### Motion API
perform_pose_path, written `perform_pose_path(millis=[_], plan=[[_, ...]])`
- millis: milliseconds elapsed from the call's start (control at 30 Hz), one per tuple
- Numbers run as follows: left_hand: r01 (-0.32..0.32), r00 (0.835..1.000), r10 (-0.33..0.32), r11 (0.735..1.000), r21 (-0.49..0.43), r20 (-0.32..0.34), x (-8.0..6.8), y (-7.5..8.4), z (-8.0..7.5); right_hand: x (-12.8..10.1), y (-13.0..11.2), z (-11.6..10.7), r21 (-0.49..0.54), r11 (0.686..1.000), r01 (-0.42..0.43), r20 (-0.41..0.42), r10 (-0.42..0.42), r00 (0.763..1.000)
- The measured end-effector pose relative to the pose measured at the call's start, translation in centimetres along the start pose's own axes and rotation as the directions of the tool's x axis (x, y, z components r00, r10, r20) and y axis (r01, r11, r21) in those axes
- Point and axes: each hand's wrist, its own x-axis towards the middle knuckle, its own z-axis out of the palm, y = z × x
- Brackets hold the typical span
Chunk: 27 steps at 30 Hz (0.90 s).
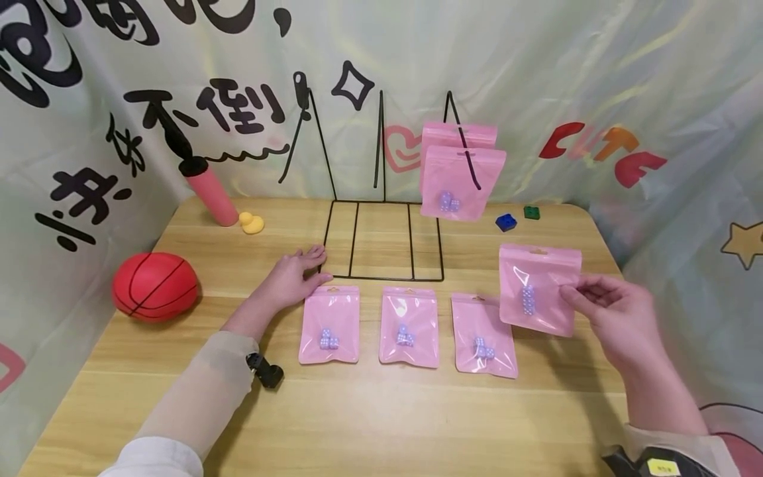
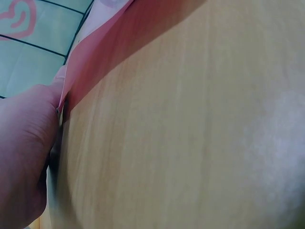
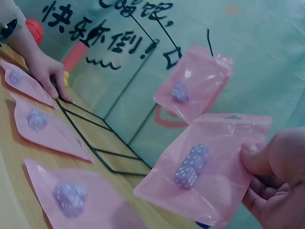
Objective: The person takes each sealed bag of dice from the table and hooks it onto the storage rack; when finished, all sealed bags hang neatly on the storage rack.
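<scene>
My right hand (image 1: 602,301) pinches a pink pouch (image 1: 538,288) by its right edge and holds it above the table; the pouch (image 3: 205,167) holds purple dice. Three more pink pouches lie in a row on the table: left (image 1: 330,324), middle (image 1: 409,326), right (image 1: 483,335). Two pink pouches (image 1: 461,179) hang on the right hook of a black wire rack (image 1: 381,199). My left hand (image 1: 293,278) lies flat on the table, fingers at the rack's base frame, just above the left pouch. The left wrist view shows only palm (image 2: 24,157), tabletop and a pouch edge (image 2: 90,62).
A red ball (image 1: 155,285) sits at the table's left edge. A pink cylinder (image 1: 210,189) and a yellow duck (image 1: 252,223) stand at the back left. Blue (image 1: 505,222) and green (image 1: 532,212) blocks lie at the back right. A printed backdrop surrounds the table.
</scene>
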Motion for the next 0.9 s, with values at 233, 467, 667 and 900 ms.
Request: perform_pose_path(millis=[233, 467, 667, 900], plan=[[0.014, 1.0, -0.014, 1.0, -0.007, 0.012, -0.1, 0.1, 0.1, 0.8, -1.5, 2.6, 0.195, 0.978, 0.078, -0.021, -0.075, 0.997], [0.001, 1.0, -0.001, 1.0, -0.01, 0.003, -0.1, -0.1, 0.1, 1.2, -3.4, 5.1, 0.248, 0.962, 0.114, 0.0, -0.117, 0.993], [0.007, 1.0, -0.006, 1.0, -0.011, 0.003, -0.2, -0.2, 0.3, 1.6, -4.7, 7.1, 0.275, 0.953, 0.124, 0.044, -0.142, 0.989], [0.004, 1.0, -0.005, 1.0, -0.017, -0.006, -0.1, -0.2, 0.2, 2.0, -6.2, 9.5, 0.33, 0.935, 0.134, 0.046, -0.157, 0.987]])
